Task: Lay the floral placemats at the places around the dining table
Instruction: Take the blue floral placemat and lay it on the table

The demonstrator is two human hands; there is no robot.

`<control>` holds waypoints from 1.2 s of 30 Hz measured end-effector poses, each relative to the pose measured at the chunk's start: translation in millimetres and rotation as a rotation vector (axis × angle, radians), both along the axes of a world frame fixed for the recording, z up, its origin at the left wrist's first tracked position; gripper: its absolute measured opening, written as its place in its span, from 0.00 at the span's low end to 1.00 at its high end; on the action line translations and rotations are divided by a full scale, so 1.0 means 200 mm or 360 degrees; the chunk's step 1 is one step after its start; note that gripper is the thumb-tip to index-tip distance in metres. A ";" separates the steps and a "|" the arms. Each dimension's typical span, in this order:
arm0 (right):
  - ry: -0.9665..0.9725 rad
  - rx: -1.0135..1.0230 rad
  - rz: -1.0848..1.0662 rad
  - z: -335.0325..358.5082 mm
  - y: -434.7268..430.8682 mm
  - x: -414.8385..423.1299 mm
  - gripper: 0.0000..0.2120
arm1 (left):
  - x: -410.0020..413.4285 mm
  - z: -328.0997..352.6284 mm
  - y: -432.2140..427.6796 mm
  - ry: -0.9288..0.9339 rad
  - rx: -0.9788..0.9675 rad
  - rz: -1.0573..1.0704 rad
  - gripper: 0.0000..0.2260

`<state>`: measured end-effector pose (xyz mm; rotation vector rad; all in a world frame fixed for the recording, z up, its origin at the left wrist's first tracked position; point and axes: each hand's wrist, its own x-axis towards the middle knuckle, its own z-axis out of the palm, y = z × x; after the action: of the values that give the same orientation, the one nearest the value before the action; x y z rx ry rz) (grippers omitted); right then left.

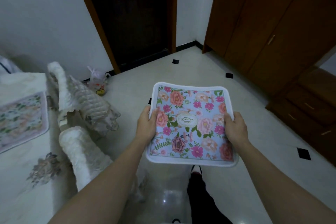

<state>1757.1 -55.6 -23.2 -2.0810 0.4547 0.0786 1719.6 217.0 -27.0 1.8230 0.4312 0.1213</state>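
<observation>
While you stood on the pale floor [254, 129] to the right of the table [21, 178], you held the placemat [190, 125] in the air in front of you, well apart from the tabletop. Your left hand [146, 125] gripped its left edge and your right hand [235, 129] its right edge. Each thumb lay on the printed face, and the fingers were curled underneath, out of sight.

The step in hand looked like carrying it to a free place. To do that well, you needed to turn left and keep both side grips even so the soft mat did not sag or fold. You also had to lift it over the covered chair [85, 107] rather than brush past it. Setting the near edge down first, parallel to the table edge, and then letting the rest settle would likely have left it flat. The other placemat [21, 120], lying on the cloth at the far left, gave you a line to match.

The placemat was face up and roughly level, with its far edge towards the dark doorway [131, 14]. It looked nearly square from this angle, so I could not tell its long axis for certain. The oval badge at its middle ran left to right, and the lettering on it sat sideways to you.
</observation>
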 end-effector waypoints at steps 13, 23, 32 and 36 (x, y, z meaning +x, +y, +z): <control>-0.0003 0.0017 0.0698 0.01 0.58 1.17 0.12 | 0.61 0.08 0.34 0.0072 -0.0159 0.0726 0.11; -0.0024 0.0044 0.1462 0.09 1.39 1.38 0.11 | 0.35 0.15 0.68 0.0052 0.0009 0.1454 0.10; -0.0118 0.0092 0.2164 0.21 2.25 0.89 0.14 | -0.31 0.24 0.93 -0.0072 0.0027 0.2180 0.12; -0.0171 0.0134 0.2418 0.24 2.59 0.56 0.16 | -0.62 0.24 1.04 -0.0167 0.0028 0.2437 0.11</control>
<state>1869.4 463.4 25.3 -1.8717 -1.2265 0.8259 1595.3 424.4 20.9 1.1119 1.6446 1.2327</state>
